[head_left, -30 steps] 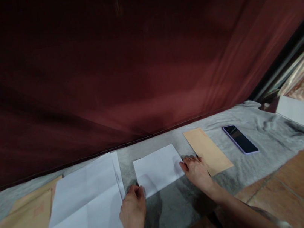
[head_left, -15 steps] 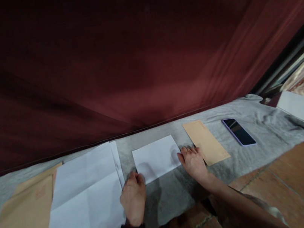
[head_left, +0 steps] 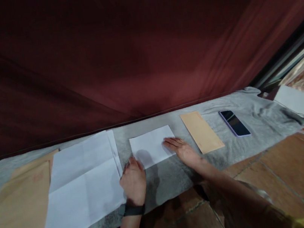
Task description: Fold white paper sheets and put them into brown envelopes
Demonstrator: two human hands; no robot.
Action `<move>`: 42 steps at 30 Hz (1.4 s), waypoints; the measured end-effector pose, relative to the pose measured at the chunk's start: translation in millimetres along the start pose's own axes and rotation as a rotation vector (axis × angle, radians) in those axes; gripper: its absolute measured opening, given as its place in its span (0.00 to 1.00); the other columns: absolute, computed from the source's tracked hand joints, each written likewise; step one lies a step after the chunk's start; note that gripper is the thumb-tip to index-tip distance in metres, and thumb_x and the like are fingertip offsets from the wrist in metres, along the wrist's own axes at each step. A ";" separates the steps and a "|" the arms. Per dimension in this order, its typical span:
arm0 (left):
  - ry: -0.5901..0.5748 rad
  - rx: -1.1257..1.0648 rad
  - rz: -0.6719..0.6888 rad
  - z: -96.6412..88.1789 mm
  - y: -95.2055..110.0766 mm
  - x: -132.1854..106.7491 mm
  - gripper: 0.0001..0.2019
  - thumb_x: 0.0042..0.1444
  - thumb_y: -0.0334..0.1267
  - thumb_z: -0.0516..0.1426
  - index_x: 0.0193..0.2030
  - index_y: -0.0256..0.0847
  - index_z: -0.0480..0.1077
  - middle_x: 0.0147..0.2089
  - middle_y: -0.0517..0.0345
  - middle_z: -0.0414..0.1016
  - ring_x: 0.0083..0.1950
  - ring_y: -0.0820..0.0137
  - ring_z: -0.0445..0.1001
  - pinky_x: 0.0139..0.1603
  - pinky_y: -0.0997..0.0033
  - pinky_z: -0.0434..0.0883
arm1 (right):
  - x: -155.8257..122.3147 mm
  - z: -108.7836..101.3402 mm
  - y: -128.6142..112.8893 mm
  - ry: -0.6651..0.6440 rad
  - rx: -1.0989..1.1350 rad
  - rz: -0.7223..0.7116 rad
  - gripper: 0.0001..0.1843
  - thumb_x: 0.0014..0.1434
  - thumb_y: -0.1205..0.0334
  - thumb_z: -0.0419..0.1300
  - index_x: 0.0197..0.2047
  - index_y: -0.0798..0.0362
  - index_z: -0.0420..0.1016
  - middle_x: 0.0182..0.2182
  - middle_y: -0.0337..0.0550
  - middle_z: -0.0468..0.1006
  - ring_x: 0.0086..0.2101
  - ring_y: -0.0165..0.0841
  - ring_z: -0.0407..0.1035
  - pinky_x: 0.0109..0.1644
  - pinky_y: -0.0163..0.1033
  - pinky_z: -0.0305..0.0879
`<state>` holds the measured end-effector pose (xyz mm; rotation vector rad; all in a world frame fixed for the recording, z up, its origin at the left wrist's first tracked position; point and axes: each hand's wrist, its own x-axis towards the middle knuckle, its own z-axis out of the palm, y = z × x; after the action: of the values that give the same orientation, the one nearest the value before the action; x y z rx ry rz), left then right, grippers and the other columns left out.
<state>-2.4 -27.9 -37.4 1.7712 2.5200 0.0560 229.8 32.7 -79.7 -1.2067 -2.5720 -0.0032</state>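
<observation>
A small white sheet (head_left: 153,147) lies flat on a grey cloth (head_left: 174,185) in front of me, between my two hands. My right hand (head_left: 183,152) is nearly straight, palm down, fingers laid together over the sheet's right edge, pressing rather than gripping. My left hand (head_left: 135,180) is curled at the sheet's near left corner, thumb and forefinger close together; whether they pinch the paper I cannot tell.

To my left are bigger white sheets (head_left: 86,194), creased across the middle, and, beyond them, large brown envelopes (head_left: 26,211). To my right lie a small brown envelope (head_left: 202,132), just past my right hand, and a phone (head_left: 235,123).

I judge the small sheet to be very light and bendy, easy to crumple or tear, and likely to slide on the cloth if pushed. Its left and right edges look best to hold: a light finger-and-thumb pinch near a corner, with a flat palm steadying the rest.
</observation>
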 end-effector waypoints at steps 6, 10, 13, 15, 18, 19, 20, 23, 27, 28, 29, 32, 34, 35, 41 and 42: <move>0.142 0.035 0.077 6.0 1.8 -3.4 0.16 0.70 0.34 0.41 0.47 0.35 0.69 0.35 0.47 0.77 0.40 0.59 0.79 0.31 0.67 0.66 | -0.9 4.2 5.6 -0.022 0.057 0.010 0.30 0.64 0.76 0.52 0.68 0.51 0.66 0.67 0.46 0.67 0.63 0.37 0.63 0.70 0.48 0.60; 0.188 0.087 0.093 4.9 4.3 -5.2 0.16 0.69 0.33 0.41 0.46 0.36 0.69 0.37 0.48 0.76 0.42 0.60 0.77 0.37 0.66 0.68 | -0.5 4.7 4.7 -0.022 0.057 0.012 0.30 0.64 0.76 0.53 0.68 0.51 0.66 0.67 0.47 0.66 0.63 0.38 0.63 0.70 0.48 0.60; 0.208 0.094 0.087 1.5 5.5 -5.2 0.15 0.69 0.33 0.41 0.45 0.36 0.68 0.39 0.48 0.75 0.43 0.60 0.75 0.40 0.65 0.69 | 0.5 3.0 2.5 -0.020 0.047 0.016 0.30 0.64 0.76 0.53 0.68 0.51 0.66 0.67 0.46 0.67 0.63 0.38 0.63 0.69 0.48 0.61; 0.237 0.105 0.085 -0.4 4.7 -4.5 0.15 0.69 0.33 0.42 0.44 0.36 0.69 0.39 0.48 0.74 0.43 0.60 0.75 0.42 0.64 0.70 | 0.9 2.3 1.4 -0.020 0.043 0.017 0.31 0.64 0.76 0.52 0.68 0.50 0.66 0.67 0.46 0.67 0.63 0.38 0.64 0.69 0.48 0.61; 0.306 0.126 0.135 0.6 2.1 -2.9 0.14 0.66 0.30 0.44 0.46 0.35 0.70 0.44 0.44 0.75 0.46 0.56 0.74 0.45 0.57 0.71 | 0.7 2.5 0.9 -0.020 0.044 0.018 0.32 0.63 0.77 0.53 0.68 0.50 0.66 0.67 0.47 0.67 0.63 0.38 0.64 0.68 0.49 0.62; 0.337 0.106 0.187 2.7 2.0 -2.5 0.15 0.65 0.29 0.44 0.49 0.34 0.70 0.48 0.42 0.75 0.48 0.55 0.74 0.47 0.54 0.72 | 0.5 2.7 0.8 -0.019 0.044 0.018 0.32 0.63 0.77 0.53 0.68 0.50 0.66 0.66 0.47 0.68 0.63 0.38 0.64 0.68 0.49 0.62; 0.370 0.066 0.255 5.7 2.9 -2.5 0.16 0.64 0.27 0.45 0.52 0.34 0.70 0.53 0.40 0.74 0.52 0.54 0.73 0.50 0.51 0.72 | 0.4 2.7 0.8 -0.018 0.043 0.018 0.32 0.63 0.77 0.53 0.68 0.50 0.66 0.66 0.48 0.68 0.62 0.39 0.64 0.67 0.49 0.63; 0.436 -0.108 0.491 18.9 13.2 -6.3 0.23 0.62 0.23 0.44 0.62 0.33 0.65 0.66 0.40 0.68 0.67 0.56 0.66 0.63 0.52 0.70 | 0.3 1.7 0.0 -0.013 0.043 0.014 0.31 0.63 0.77 0.53 0.68 0.50 0.66 0.66 0.48 0.69 0.61 0.39 0.66 0.67 0.49 0.63; 0.388 -0.187 0.649 36.6 38.1 -20.6 0.25 0.66 0.29 0.47 0.69 0.34 0.59 0.73 0.45 0.60 0.75 0.58 0.55 0.71 0.50 0.63 | 1.1 -0.6 -1.8 -0.007 0.055 0.007 0.30 0.64 0.75 0.54 0.68 0.52 0.66 0.66 0.49 0.69 0.62 0.39 0.65 0.67 0.49 0.62; 0.371 -0.187 0.656 39.8 43.4 -24.6 0.25 0.66 0.32 0.48 0.70 0.35 0.58 0.74 0.46 0.59 0.76 0.57 0.53 0.72 0.49 0.62 | 1.4 -1.1 -2.1 -0.010 0.059 0.007 0.29 0.65 0.75 0.54 0.68 0.52 0.66 0.66 0.49 0.68 0.62 0.39 0.65 0.68 0.48 0.62; 0.357 -0.187 0.655 42.6 47.4 -28.3 0.26 0.67 0.35 0.48 0.71 0.35 0.58 0.75 0.47 0.58 0.77 0.57 0.52 0.73 0.48 0.61 | 1.6 -1.4 -2.3 -0.014 0.062 0.007 0.29 0.65 0.74 0.55 0.67 0.52 0.67 0.66 0.49 0.68 0.62 0.39 0.65 0.68 0.48 0.62; 0.340 -0.168 0.639 48.5 52.3 -35.5 0.28 0.67 0.38 0.50 0.73 0.36 0.55 0.76 0.48 0.54 0.77 0.57 0.50 0.74 0.46 0.59 | 2.2 -2.1 -2.5 -0.018 0.069 0.008 0.28 0.65 0.74 0.56 0.67 0.52 0.67 0.66 0.49 0.68 0.62 0.39 0.65 0.68 0.48 0.61; 0.338 -0.149 0.632 50.5 51.4 -37.1 0.29 0.67 0.40 0.50 0.73 0.36 0.54 0.77 0.48 0.53 0.78 0.56 0.49 0.73 0.45 0.58 | 2.3 -2.1 -2.3 -0.017 0.074 0.009 0.28 0.65 0.74 0.56 0.68 0.52 0.66 0.66 0.49 0.68 0.62 0.39 0.65 0.68 0.49 0.61; 0.336 -0.141 0.632 51.0 50.6 -37.3 0.29 0.67 0.41 0.51 0.73 0.37 0.54 0.77 0.48 0.52 0.78 0.56 0.49 0.73 0.44 0.58 | 2.4 -1.9 -2.0 -0.016 0.076 0.009 0.29 0.65 0.74 0.56 0.68 0.52 0.65 0.66 0.49 0.68 0.63 0.39 0.64 0.68 0.49 0.61; 0.287 -0.114 0.631 50.5 48.3 -36.4 0.30 0.67 0.46 0.52 0.74 0.47 0.54 0.77 0.51 0.51 0.77 0.52 0.49 0.72 0.34 0.55 | 3.2 1.9 0.2 -0.019 0.092 0.027 0.28 0.66 0.72 0.56 0.68 0.51 0.65 0.66 0.49 0.67 0.64 0.38 0.62 0.69 0.49 0.60; 0.279 -0.116 0.632 50.4 48.4 -36.4 0.30 0.67 0.46 0.52 0.74 0.47 0.54 0.77 0.51 0.51 0.77 0.52 0.49 0.72 0.33 0.54 | 3.4 2.5 0.5 -0.020 0.094 0.031 0.28 0.66 0.72 0.56 0.68 0.51 0.65 0.66 0.49 0.67 0.64 0.38 0.62 0.69 0.49 0.60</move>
<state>58.8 -46.0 -83.5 2.5712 1.9331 0.4936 227.5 36.0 -81.3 -1.2172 -2.5397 0.1360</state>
